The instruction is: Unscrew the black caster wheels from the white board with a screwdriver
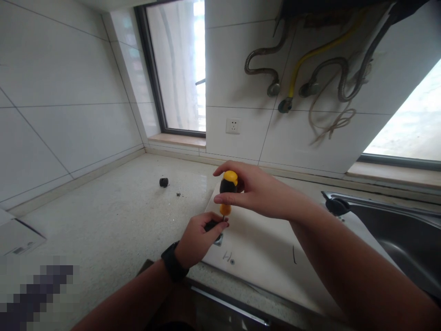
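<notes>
My right hand is closed around the black-and-yellow handle of a screwdriver, which stands nearly upright with its shaft pointing down. The screwdriver's tip is hidden at the fingertips of my left hand. Thumb and fingers of that hand are closed on a small black fitting, mostly covered by the hand. A shiny metal plate shows under it, against a white board. The board lies flat on the counter, with pen marks and a small round metal spot near its front edge.
A black cylindrical piece and a little cluster of screws lie on the speckled counter. The board's right end overlaps a steel sink. A white box stands at left. Pipes and a yellow hose hang on the wall.
</notes>
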The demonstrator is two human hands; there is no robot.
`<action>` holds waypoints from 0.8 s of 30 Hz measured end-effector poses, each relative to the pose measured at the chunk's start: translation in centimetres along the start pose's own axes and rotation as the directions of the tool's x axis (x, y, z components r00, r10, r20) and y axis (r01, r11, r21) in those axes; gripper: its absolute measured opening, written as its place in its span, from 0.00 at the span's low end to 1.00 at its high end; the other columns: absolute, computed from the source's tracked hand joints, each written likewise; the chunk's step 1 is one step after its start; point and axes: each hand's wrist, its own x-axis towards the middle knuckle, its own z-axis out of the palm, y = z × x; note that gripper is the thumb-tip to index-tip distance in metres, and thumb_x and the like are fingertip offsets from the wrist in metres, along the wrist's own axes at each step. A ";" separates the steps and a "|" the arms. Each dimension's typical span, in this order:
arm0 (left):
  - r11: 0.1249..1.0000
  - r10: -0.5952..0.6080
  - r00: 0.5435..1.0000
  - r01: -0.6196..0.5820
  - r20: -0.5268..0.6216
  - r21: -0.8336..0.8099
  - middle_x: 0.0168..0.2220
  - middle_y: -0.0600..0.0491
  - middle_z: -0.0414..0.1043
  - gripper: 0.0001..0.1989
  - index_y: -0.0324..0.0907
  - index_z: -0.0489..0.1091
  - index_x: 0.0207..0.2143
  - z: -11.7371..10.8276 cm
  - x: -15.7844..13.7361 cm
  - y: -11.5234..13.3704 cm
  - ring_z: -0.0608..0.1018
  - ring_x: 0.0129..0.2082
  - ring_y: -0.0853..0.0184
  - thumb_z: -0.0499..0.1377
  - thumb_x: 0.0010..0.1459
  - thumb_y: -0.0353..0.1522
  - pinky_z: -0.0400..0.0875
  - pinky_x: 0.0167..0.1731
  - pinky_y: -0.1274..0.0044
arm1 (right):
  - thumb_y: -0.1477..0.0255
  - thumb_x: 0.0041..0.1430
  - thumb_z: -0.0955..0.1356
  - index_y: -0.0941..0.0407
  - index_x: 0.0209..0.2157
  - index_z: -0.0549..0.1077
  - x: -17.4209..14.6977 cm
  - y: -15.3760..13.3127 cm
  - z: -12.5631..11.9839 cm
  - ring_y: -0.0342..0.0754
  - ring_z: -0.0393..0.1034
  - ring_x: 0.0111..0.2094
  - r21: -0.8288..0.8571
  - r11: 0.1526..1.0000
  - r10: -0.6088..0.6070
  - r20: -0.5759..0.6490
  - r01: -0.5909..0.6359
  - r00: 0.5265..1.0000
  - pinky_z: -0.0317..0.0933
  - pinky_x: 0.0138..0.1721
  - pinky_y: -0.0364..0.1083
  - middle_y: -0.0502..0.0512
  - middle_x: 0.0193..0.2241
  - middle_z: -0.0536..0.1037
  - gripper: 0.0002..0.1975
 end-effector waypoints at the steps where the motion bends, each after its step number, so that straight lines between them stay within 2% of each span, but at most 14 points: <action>1: 1.000 -0.004 1.000 0.004 -0.006 0.006 0.40 0.49 0.85 0.09 0.42 0.80 0.35 0.0 0.0 0.1 0.83 0.40 0.60 0.66 0.61 0.39 0.75 0.43 0.70 | 0.60 0.57 0.76 0.54 0.52 0.74 0.0 0.0 0.0 0.49 0.72 0.38 0.002 1.000 0.008 -0.001 -0.008 1.000 0.66 0.42 0.50 0.53 0.39 0.78 0.24; 4: 1.000 -0.015 1.000 0.015 -0.021 0.024 0.38 0.50 0.84 0.09 0.42 0.79 0.33 0.0 -0.1 0.2 0.82 0.37 0.62 0.67 0.60 0.39 0.74 0.39 0.72 | 0.64 0.56 0.77 0.54 0.54 0.72 -0.2 -0.1 -0.1 0.47 0.72 0.34 0.061 0.998 0.028 0.005 -0.028 1.000 0.67 0.38 0.49 0.51 0.36 0.78 0.26; 6: 0.999 -0.013 0.999 0.015 -0.033 0.038 0.35 0.51 0.83 0.10 0.42 0.78 0.33 -0.1 -0.1 0.1 0.81 0.34 0.64 0.67 0.59 0.39 0.73 0.37 0.73 | 0.69 0.56 0.75 0.54 0.56 0.71 -0.5 -0.1 -0.2 0.47 0.73 0.35 0.107 0.994 -0.006 0.034 0.002 0.999 0.69 0.39 0.48 0.50 0.36 0.78 0.26; 10: 0.999 0.002 1.000 0.000 -0.029 0.048 0.33 0.52 0.81 0.12 0.41 0.78 0.33 -0.1 0.0 -0.1 0.79 0.33 0.65 0.68 0.59 0.41 0.73 0.36 0.73 | 0.77 0.55 0.72 0.54 0.57 0.69 -0.7 -0.1 -0.3 0.48 0.74 0.40 0.126 0.985 -0.127 0.080 0.116 0.989 0.70 0.43 0.49 0.53 0.43 0.79 0.28; 13: 0.998 0.014 0.999 -0.012 -0.029 0.056 0.34 0.51 0.81 0.11 0.41 0.78 0.34 0.0 0.0 0.0 0.79 0.33 0.64 0.67 0.59 0.41 0.73 0.36 0.73 | 0.79 0.54 0.70 0.53 0.58 0.68 -0.6 0.1 -0.2 0.48 0.74 0.42 0.150 0.979 -0.151 0.102 0.135 0.983 0.70 0.45 0.50 0.54 0.47 0.80 0.28; 19: 0.994 0.084 0.996 -0.085 0.028 0.072 0.40 0.49 0.83 0.08 0.43 0.80 0.41 -0.2 0.1 0.5 0.82 0.41 0.61 0.63 0.62 0.34 0.75 0.46 0.69 | 0.83 0.53 0.68 0.53 0.56 0.67 -0.5 0.8 -0.1 0.51 0.75 0.48 0.238 0.962 -0.162 0.098 0.135 0.982 0.71 0.46 0.51 0.57 0.51 0.77 0.29; 24: 0.995 0.076 0.996 -0.078 0.036 0.064 0.39 0.48 0.84 0.08 0.42 0.81 0.39 -0.1 0.2 0.3 0.83 0.41 0.60 0.62 0.63 0.34 0.76 0.47 0.68 | 0.83 0.55 0.67 0.53 0.59 0.64 -0.4 0.7 0.2 0.52 0.74 0.52 0.218 0.965 -0.168 0.097 0.143 0.981 0.71 0.49 0.53 0.63 0.59 0.70 0.29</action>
